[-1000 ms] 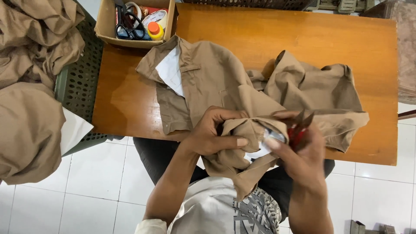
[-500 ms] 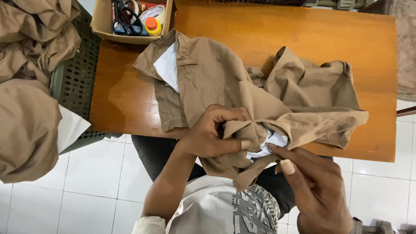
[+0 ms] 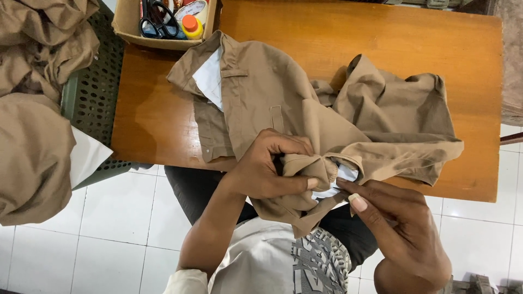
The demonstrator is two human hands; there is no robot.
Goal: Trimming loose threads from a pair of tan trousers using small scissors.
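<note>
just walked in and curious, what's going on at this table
A person seated at an orange wooden table works on a khaki cotton shirt spread over it. The left hand pinches a bunched fold of the shirt at the table's near edge, while the right hand reaches fingers toward the white lining there, apparently holding nothing.

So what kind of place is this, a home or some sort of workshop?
Probably a small garment workshop: a khaki shirt being worked on a wooden table, more khaki garments heaped beside it, and a cardboard box holding scissors.
</note>
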